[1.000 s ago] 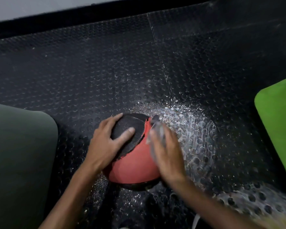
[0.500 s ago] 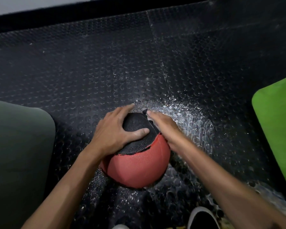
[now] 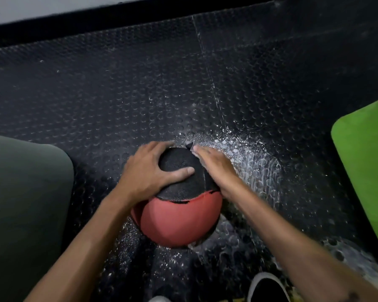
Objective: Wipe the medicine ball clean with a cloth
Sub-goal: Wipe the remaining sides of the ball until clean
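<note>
Flanking the medicine ball point(image 3: 179, 223): grey mat point(image 3: 24, 203), green mat point(image 3: 367, 166); left hand point(image 3: 150, 171) grips it; right hand point(image 3: 214, 164) fingers unclear.

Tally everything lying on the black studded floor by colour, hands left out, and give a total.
Red and black: 1, the round textured medicine ball
Bright green: 1, the flat foam mat at right
Dark grey-green: 1, the flat mat at left
Black with white rim: 1, the shoe toe at the bottom edge
Total: 4
</note>
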